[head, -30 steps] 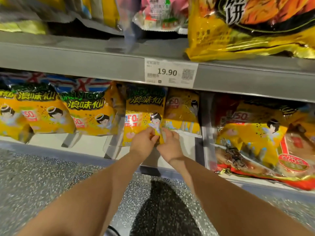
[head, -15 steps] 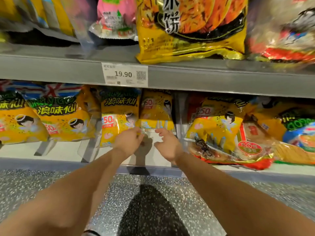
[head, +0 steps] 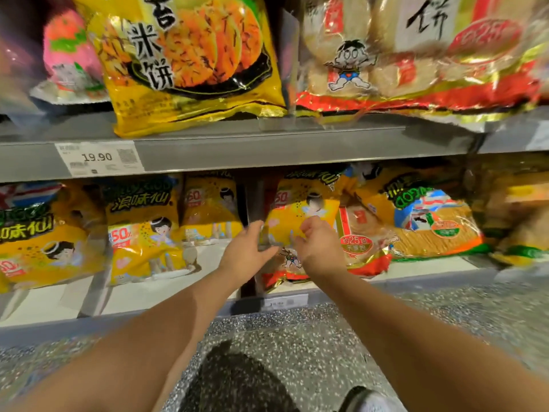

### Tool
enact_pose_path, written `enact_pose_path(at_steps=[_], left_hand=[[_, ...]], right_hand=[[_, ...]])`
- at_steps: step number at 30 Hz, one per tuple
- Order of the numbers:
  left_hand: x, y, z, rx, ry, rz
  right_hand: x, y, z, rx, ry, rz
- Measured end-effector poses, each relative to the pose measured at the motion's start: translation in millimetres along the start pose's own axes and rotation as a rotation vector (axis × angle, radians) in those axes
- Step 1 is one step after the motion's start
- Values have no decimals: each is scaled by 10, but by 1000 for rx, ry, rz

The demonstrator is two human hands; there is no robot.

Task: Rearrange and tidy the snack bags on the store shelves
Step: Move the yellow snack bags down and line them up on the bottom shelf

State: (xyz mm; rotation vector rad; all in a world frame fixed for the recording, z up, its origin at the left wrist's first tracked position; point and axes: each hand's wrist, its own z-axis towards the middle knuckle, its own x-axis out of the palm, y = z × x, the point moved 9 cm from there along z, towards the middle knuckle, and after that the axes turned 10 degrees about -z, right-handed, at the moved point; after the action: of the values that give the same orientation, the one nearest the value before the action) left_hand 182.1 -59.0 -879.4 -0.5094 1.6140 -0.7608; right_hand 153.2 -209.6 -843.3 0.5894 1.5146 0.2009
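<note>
Yellow snack bag with a cartoon girl and a red 50 badge, standing on the bottom shelf right against the dark vertical shelf divider, on that divider's right side. Leaning on top of a red and clear rice cracker pack marked 25, which lies flat beneath and to the right. Left hand spread open at the divider, thumb pointing toward the yellow bag's lower left edge, fingers up near the divider; touching or just short of it, hard to say with the blur. Nothing actually gripped there. Right hand loosely curled in front of the bag's lower middle, fingertips bent in toward the plastic; can't tell if pinching it or just hovering close.

Left of the divider: more of the same yellow bags with green lettering, upright in a row, one set further back. Further right of the divider, a yellow and blue bag with green print, tipped over sideways. Above the divider, grey metal shelf edge with a white 19.90 price tag off to the left. Up on that shelf, a big yellow rice cracker bag and a large red and clear cracker pack beside it.
</note>
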Motion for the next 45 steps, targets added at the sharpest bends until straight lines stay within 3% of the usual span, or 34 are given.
enact_pose_path(at_steps=[3,7,10,13,18,24,28,38,45], left_hand=[[189,47,40,-63,16,-14],[347,101,136,-130,40,70],[432,82,148,-110,35,105],[422,96,154,-153,1,118],[397,105,119,-210,-35,47],[111,-8,77,-166,-184,-191],[-100,43,-83,-130,-267,-201],[-924,734,-565,-199,-522,-94],[-1237,1324,-691,-314,-519,45]], right_hand=[[-134,-312,11,70,-73,-126],[165,-767,103,239,168,-214],[279,-743,90,154,277,-189],[144,-626,79,79,195,-165],[24,-692,78,76,91,204],[-286,-587,25,-1,-4,275],[-300,-420,-26,-28,22,315],[266,465,-100,-196,120,45],[913,996,-225,-167,242,-22]])
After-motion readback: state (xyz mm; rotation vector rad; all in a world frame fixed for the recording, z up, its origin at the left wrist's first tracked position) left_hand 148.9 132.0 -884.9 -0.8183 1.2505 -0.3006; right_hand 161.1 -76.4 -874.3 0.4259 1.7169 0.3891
